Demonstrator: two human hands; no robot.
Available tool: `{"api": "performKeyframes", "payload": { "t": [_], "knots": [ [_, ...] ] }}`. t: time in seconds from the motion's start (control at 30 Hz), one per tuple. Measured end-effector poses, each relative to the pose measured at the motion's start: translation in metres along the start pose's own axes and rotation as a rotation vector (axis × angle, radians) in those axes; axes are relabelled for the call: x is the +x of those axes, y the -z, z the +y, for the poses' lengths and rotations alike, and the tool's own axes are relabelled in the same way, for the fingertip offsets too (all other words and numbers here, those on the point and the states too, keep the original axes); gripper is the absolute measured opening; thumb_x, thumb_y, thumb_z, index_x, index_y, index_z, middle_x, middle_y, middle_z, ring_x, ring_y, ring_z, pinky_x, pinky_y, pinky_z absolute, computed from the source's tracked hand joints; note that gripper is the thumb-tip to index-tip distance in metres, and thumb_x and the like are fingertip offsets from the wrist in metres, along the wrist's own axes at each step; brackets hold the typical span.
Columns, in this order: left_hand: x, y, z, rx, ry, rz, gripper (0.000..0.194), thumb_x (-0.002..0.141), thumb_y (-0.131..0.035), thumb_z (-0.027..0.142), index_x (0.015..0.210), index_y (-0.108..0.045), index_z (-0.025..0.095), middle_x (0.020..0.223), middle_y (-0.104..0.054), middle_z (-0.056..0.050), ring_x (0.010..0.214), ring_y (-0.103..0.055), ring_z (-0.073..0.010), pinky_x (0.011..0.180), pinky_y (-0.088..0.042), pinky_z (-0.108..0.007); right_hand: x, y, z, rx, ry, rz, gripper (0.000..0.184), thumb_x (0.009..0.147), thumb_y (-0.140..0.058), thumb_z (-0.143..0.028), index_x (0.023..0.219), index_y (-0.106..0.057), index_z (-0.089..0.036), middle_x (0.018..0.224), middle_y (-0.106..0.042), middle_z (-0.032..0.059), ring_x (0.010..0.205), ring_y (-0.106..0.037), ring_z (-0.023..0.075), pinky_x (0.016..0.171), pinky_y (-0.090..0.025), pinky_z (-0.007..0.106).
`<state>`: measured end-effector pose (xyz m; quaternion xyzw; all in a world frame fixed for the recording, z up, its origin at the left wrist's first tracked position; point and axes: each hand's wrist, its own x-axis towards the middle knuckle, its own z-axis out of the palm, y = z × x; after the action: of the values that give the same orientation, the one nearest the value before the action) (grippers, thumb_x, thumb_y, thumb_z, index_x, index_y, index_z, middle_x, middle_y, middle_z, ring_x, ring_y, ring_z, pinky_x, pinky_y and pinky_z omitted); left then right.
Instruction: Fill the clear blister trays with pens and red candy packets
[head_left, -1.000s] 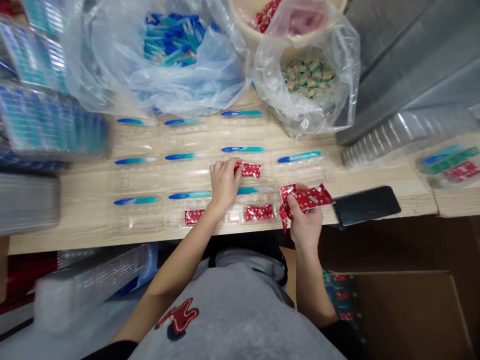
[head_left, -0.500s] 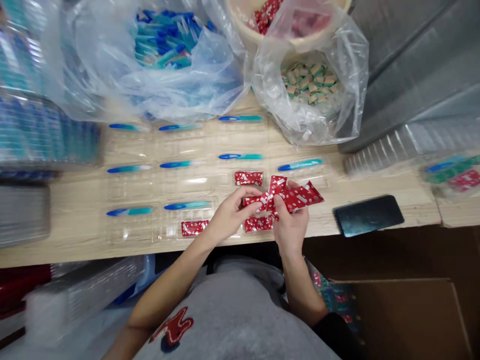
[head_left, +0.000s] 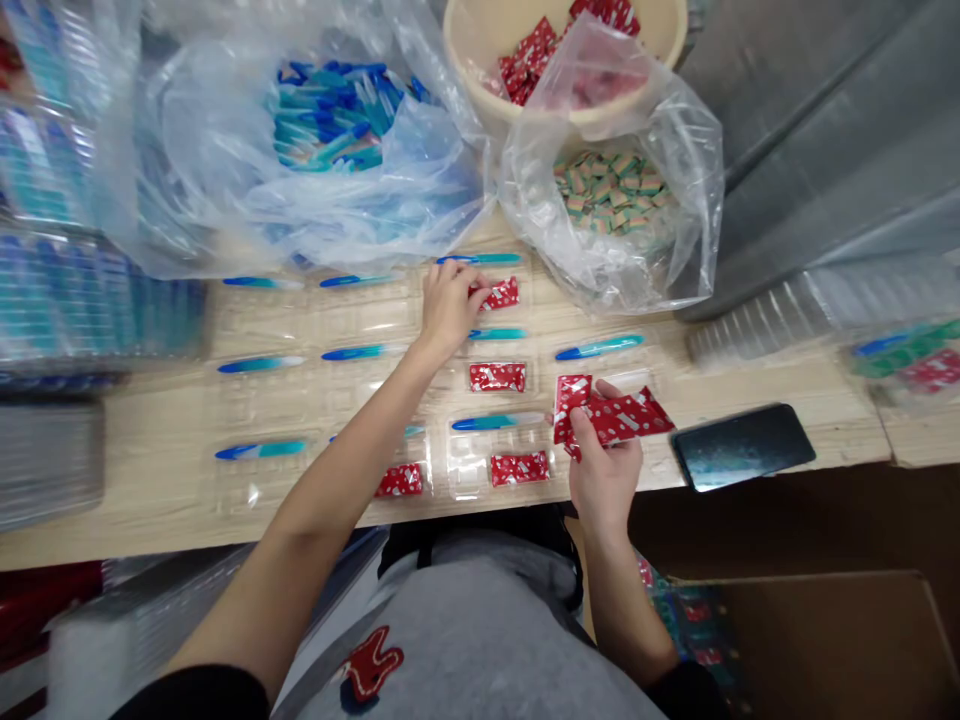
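Observation:
My left hand (head_left: 450, 303) reaches to the back clear tray and pinches a small red printed packet (head_left: 501, 294) just below a blue-and-teal pen (head_left: 491, 259). Over the right side of the table, my right hand (head_left: 604, 455) is closed around several red packets (head_left: 626, 416) that fan out from its fingers. Another red packet (head_left: 497, 377) lies in the middle tray, and one more packet (head_left: 519, 468) in the front tray, below its pen (head_left: 496, 422). Partly behind my left forearm, a further packet (head_left: 400, 480) rests in a neighbouring tray.
Clear trays with pens (head_left: 260, 365) spread to the left. At the back stand a plastic bag of pens (head_left: 330, 115), a bag of small green-and-tan pieces (head_left: 615, 190) and a cream tub (head_left: 454, 50) with red packets. A phone (head_left: 742, 447) lies right, near stacked clear trays (head_left: 795, 300).
My left hand has moved from beside the right hand up to the back tray, carrying one red packet. My right hand, still holding its packets, has shifted slightly right.

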<state>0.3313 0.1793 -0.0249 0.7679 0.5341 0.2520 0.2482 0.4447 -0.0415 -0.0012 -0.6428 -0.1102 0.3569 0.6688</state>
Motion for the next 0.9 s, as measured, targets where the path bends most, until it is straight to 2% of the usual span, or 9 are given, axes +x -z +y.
{"api": "performKeyframes", "payload": {
  "t": [0.1, 0.17, 0.3, 0.37, 0.47, 0.6, 0.67, 0.77, 0.9],
  "knots": [
    [-0.005, -0.002, 0.008, 0.050, -0.017, 0.040, 0.006, 0.079, -0.067, 0.015, 0.084, -0.063, 0.016, 0.115, -0.059, -0.012, 0.118, -0.047, -0.0306, 0.102, -0.034, -0.046, -0.004, 0.001, 0.007, -0.026, -0.032, -0.055, 0.041, 0.075, -0.075, -0.037, 0.112, -0.063, -0.023, 0.102, -0.070, 0.0024, 0.090, -0.067, 0.0162, 0.088, -0.053, 0.033],
    [-0.021, 0.006, 0.020, -0.105, -0.029, 0.003, 0.008, 0.086, -0.060, 0.021, 0.093, -0.064, 0.017, 0.114, -0.060, -0.010, 0.113, -0.051, -0.0256, 0.098, -0.039, -0.041, -0.005, -0.001, 0.009, -0.014, -0.044, -0.123, 0.041, 0.078, -0.072, -0.039, 0.115, -0.061, -0.024, 0.102, -0.070, 0.0025, 0.091, -0.067, 0.0170, 0.090, -0.052, 0.035],
    [-0.076, 0.033, 0.047, -0.556, -0.004, -0.435, 0.023, 0.090, -0.055, 0.034, 0.104, -0.062, 0.018, 0.088, -0.063, -0.003, 0.078, -0.058, -0.0132, 0.073, -0.048, -0.026, -0.006, -0.008, 0.007, -0.054, -0.019, -0.282, 0.039, 0.081, -0.069, -0.041, 0.115, -0.061, -0.024, 0.106, -0.070, 0.0043, 0.099, -0.067, 0.0199, 0.096, -0.050, 0.040],
    [-0.106, 0.043, 0.053, -0.667, 0.035, -0.520, 0.019, 0.087, -0.059, 0.032, 0.100, -0.061, 0.018, 0.082, -0.062, -0.001, 0.073, -0.058, -0.0113, 0.069, -0.047, -0.024, -0.007, -0.009, 0.004, -0.101, 0.012, -0.344, 0.036, 0.081, -0.069, -0.040, 0.112, -0.062, -0.024, 0.106, -0.070, 0.0048, 0.101, -0.066, 0.0209, 0.098, -0.048, 0.041],
    [-0.141, 0.053, 0.038, -0.721, 0.152, -0.336, 0.010, 0.085, -0.058, 0.026, 0.090, -0.057, 0.018, 0.078, -0.060, 0.001, 0.071, -0.057, -0.0104, 0.068, -0.046, -0.023, -0.008, -0.006, 0.001, -0.083, -0.021, -0.392, 0.032, 0.082, -0.069, -0.038, 0.109, -0.061, -0.023, 0.101, -0.070, 0.0050, 0.090, -0.068, 0.0201, 0.085, -0.055, 0.038],
    [-0.160, 0.073, -0.019, -0.581, 0.354, 0.224, 0.011, 0.081, -0.058, 0.024, 0.090, -0.053, 0.019, 0.079, -0.058, 0.001, 0.072, -0.057, -0.0109, 0.067, -0.046, -0.022, -0.006, 0.004, 0.003, -0.042, -0.062, -0.375, 0.032, 0.081, -0.070, -0.035, 0.108, -0.060, -0.022, 0.090, -0.067, 0.0022, 0.064, -0.064, 0.0133, 0.055, -0.053, 0.026],
    [-0.160, 0.084, -0.045, -0.398, 0.395, 0.408, 0.010, 0.083, -0.055, 0.022, 0.093, -0.053, 0.019, 0.080, -0.058, 0.000, 0.072, -0.057, -0.0119, 0.069, -0.046, -0.023, -0.007, 0.007, 0.005, -0.047, -0.063, -0.409, 0.031, 0.080, -0.071, -0.033, 0.106, -0.060, -0.021, 0.085, -0.065, -0.0002, 0.057, -0.059, 0.0095, 0.051, -0.048, 0.022],
    [-0.153, 0.091, -0.064, -0.008, 0.365, 0.298, 0.009, 0.085, -0.053, 0.015, 0.092, -0.058, 0.019, 0.080, -0.061, -0.002, 0.078, -0.058, -0.0176, 0.080, -0.045, -0.032, -0.015, 0.005, 0.006, -0.047, -0.083, -0.465, 0.031, 0.080, -0.072, -0.032, 0.106, -0.060, -0.022, 0.083, -0.062, -0.0015, 0.054, -0.055, 0.0077, 0.048, -0.044, 0.021],
    [-0.148, 0.083, -0.058, 0.328, 0.325, 0.163, 0.009, 0.083, -0.061, 0.015, 0.091, -0.065, 0.016, 0.106, -0.062, -0.014, 0.103, -0.055, -0.0298, 0.094, -0.039, -0.046, -0.031, -0.001, 0.006, -0.042, -0.105, -0.503, 0.032, 0.082, -0.069, -0.033, 0.111, -0.058, -0.024, 0.087, -0.061, -0.0015, 0.052, -0.051, 0.0066, 0.047, -0.041, 0.021]
  ]
}}
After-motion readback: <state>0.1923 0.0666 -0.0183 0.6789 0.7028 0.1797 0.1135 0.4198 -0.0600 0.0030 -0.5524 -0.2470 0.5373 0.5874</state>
